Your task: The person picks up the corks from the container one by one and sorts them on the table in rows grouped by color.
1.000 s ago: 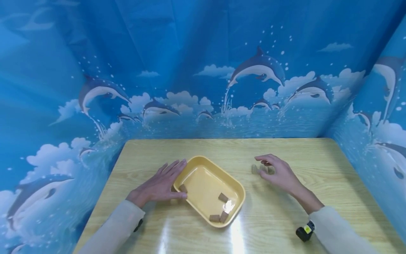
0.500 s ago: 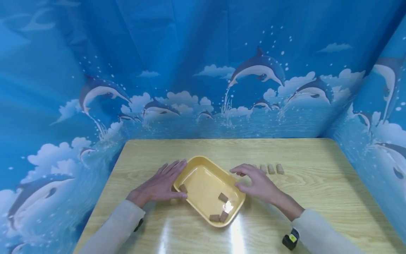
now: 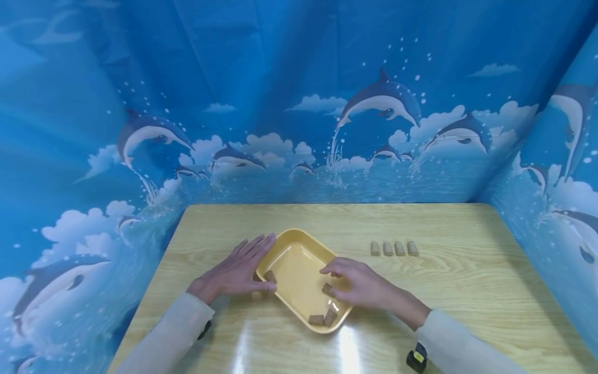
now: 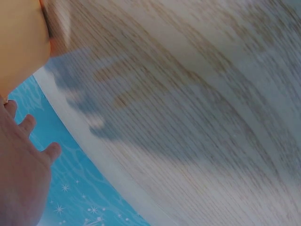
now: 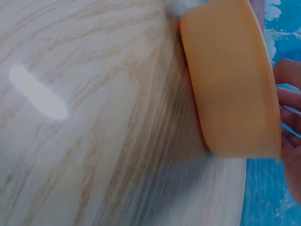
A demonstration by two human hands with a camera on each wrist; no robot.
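Note:
A yellow tray (image 3: 291,306) lies at a slant on the table, with several small brown blocks in it. My left hand (image 3: 235,272) rests at its left side, fingers straight and spread, fingertips at the rim. My right hand (image 3: 366,285) reaches over the right rim. Its bent fingers and thumb are apart, right at a brown block (image 3: 328,289) in the tray. In the right wrist view the tray wall (image 5: 230,84) hides part of my right fingers. The left wrist view shows part of my left hand (image 4: 23,169) beside the tray wall (image 4: 21,42).
To the right of the tray, several similar blocks (image 3: 399,249) stand in a spaced row on the wooden table (image 3: 467,270). Behind the table hangs a blue dolphin-print curtain (image 3: 280,104), which also runs along both sides.
My right hand has moved left and nearer to me, from over the row of blocks to inside the tray. The row is now uncovered. My left hand stays in place.

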